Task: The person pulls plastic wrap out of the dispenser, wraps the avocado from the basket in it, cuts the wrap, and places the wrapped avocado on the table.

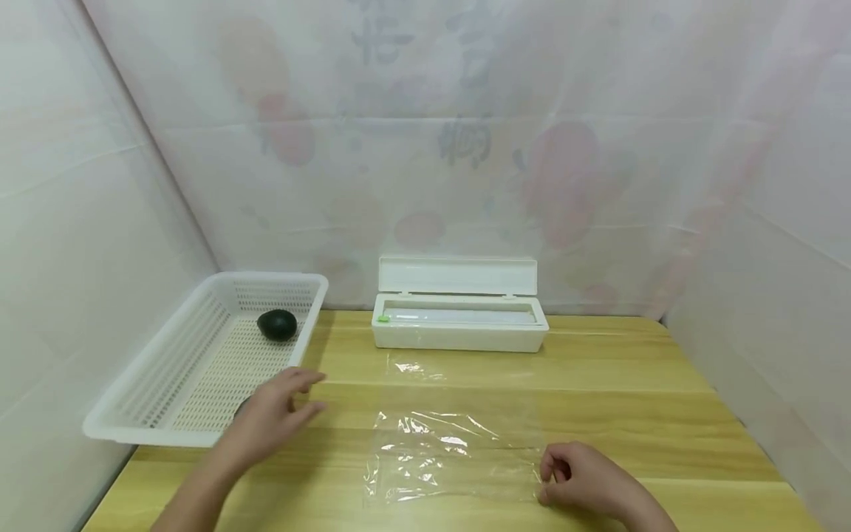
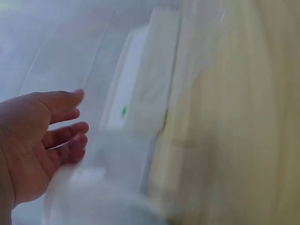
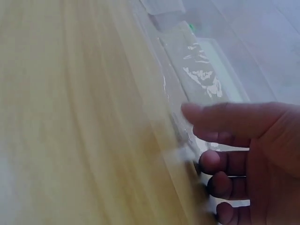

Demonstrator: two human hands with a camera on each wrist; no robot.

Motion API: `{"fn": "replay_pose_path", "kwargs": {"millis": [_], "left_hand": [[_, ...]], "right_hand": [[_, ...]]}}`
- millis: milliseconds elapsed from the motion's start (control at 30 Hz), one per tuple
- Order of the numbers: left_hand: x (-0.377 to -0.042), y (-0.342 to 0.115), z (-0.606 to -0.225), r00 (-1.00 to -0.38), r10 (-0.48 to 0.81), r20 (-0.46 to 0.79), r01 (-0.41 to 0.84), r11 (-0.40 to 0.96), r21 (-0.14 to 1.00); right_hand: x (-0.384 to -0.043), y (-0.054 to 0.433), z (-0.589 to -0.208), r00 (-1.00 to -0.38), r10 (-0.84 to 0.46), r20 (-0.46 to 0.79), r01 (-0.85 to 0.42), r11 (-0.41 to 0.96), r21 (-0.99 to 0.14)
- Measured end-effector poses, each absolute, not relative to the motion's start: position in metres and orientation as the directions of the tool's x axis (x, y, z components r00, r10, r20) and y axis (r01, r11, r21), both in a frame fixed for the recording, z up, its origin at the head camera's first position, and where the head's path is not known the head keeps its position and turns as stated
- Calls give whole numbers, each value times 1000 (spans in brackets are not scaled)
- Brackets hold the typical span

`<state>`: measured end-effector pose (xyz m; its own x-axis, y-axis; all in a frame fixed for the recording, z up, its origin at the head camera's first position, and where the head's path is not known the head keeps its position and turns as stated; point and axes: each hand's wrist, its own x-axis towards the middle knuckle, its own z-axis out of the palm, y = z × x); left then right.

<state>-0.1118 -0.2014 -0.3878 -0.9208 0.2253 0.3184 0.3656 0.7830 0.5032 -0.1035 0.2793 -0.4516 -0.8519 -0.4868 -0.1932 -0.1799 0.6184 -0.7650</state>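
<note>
A sheet of clear plastic wrap [image 1: 452,443] stretches over the wooden table from a white wrap dispenser [image 1: 459,338]. At its right front corner my right hand [image 1: 588,480] has curled fingers and pinches the edge; the wrap shows behind the thumb in the right wrist view. My left hand [image 1: 269,417] hovers by the right front rim of a white basket [image 1: 153,436], its fingers loosely bent and holding nothing. A dark avocado [image 1: 277,325] lies toward the basket's back. Another dark round thing [image 1: 242,406] is mostly hidden behind the left hand.
The dispenser's lid [image 1: 457,276] stands raised, and a green slider [image 1: 383,319] sits at its left end. Pale printed curtains [image 1: 425,185] rise behind the table [image 1: 638,399] and along both sides.
</note>
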Motion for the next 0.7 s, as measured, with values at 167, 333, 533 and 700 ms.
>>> {"fn": "replay_pose_path", "kwargs": {"millis": [167, 333, 533, 700], "left_hand": [[-112, -243, -372, -898, 126, 421, 342, 802, 489], [-116, -281, -371, -943, 95, 318, 247, 841, 481], [-120, -314, -377, -984, 178, 20, 162, 843, 512], [-127, -325, -384, -940, 270, -210, 125, 842, 525]], "right_hand": [[-101, 272, -451, -870, -459, -180, -198, 661, -724], [-100, 267, -454, -870, -462, -175, -198, 650, -733], [-98, 263, -456, -863, -470, -187, -173, 622, -763], [-96, 262, -456, -865, -465, -186, -171, 623, -763]]}}
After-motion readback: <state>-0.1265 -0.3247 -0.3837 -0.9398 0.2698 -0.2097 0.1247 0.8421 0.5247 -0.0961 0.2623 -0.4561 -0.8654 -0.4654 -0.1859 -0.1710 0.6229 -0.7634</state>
